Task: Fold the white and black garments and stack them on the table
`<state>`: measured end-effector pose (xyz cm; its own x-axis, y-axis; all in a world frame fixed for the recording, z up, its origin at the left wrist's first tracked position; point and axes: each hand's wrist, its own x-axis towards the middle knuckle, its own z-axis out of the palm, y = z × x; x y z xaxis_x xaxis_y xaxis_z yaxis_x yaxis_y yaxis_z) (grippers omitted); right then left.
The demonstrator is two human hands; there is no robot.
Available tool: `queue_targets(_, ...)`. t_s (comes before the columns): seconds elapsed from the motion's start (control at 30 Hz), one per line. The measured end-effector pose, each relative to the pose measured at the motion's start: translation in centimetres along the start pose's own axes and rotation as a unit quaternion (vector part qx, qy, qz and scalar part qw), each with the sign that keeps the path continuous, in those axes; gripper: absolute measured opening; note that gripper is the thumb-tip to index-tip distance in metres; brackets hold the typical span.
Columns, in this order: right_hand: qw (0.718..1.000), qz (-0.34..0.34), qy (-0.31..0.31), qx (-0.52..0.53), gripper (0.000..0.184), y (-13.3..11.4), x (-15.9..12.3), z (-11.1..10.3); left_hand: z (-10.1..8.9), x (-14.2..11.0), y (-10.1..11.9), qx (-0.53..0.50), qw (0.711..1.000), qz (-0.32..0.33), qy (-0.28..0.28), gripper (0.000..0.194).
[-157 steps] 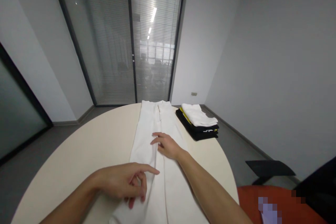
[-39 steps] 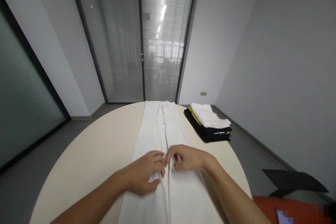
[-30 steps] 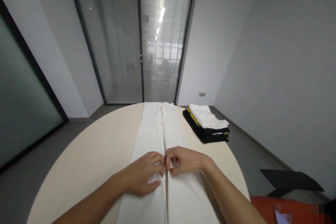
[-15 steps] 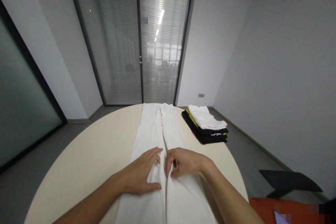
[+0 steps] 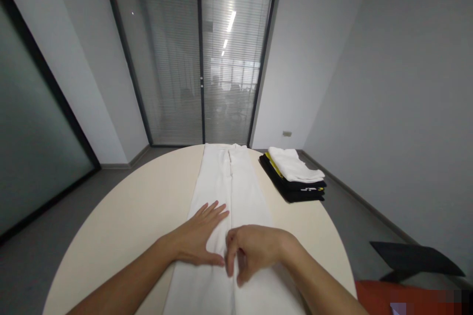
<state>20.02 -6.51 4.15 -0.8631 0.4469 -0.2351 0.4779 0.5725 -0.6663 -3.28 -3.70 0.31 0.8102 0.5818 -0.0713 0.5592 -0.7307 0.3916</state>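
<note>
A long white garment (image 5: 212,288) lies stretched over the table, its two panels meeting along a centre line that runs toward me. My left hand (image 5: 201,236) rests flat on the left panel, fingers spread and thumb pointing at the centre line. On the other side, my right hand (image 5: 254,251) is curled, its thumb and fingertips at the edge of the right panel by that line. The exact pinch on the cloth is partly hidden under the bent fingers. The garment's far end, with small creases, reaches the table's back edge.
The round cream table (image 5: 148,197) bears a stack of folded clothes at the back right: a white piece (image 5: 295,165) over yellow and black ones (image 5: 295,194). A chair with a black armrest (image 5: 417,258) and orange-red seat (image 5: 373,298) stands at the lower right.
My right hand has moved toward me along the centre line, and the gap between the panels has narrowed. My left hand has flattened onto the cloth with fingers spread.
</note>
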Motion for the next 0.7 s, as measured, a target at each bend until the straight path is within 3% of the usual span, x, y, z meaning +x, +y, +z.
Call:
queue_targets(0.13,0.999,0.029,-0.044,-0.005,0.018,-0.6,0.4,0.3,0.2,0.1,-0.5,0.019,1.000,0.004,-0.006,0.112)
queue_targets(0.33,0.998,0.062,-0.029,0.014,0.038,-0.5,0.6,0.2,0.3,0.0,-0.5,0.038,0.999,0.015,0.010,0.111)
queue_targets(0.4,0.997,0.060,-0.011,0.043,0.036,-0.2,0.2,-0.3,0.2,-0.1,-0.9,0.036,0.999,0.017,0.024,0.098)
queue_targets(0.47,0.996,0.041,0.063,0.049,0.038,0.4,-0.4,-1.0,0.2,-0.2,-1.5,0.044,0.998,-0.005,0.050,0.079)
queue_targets(0.57,0.978,0.057,0.198,-0.023,0.066,1.8,-1.2,-1.9,0.3,-0.2,-2.4,0.068,0.994,-0.054,0.073,0.069)
queue_targets(0.63,0.971,0.122,0.197,-0.059,0.093,2.9,-1.4,-1.9,0.5,-0.2,-2.7,0.073,0.993,-0.069,0.061,0.071)
queue_targets(0.7,0.970,0.176,0.154,-0.065,0.105,4.0,-1.1,-1.5,0.5,-0.2,-2.9,0.070,0.993,-0.076,0.047,0.073)
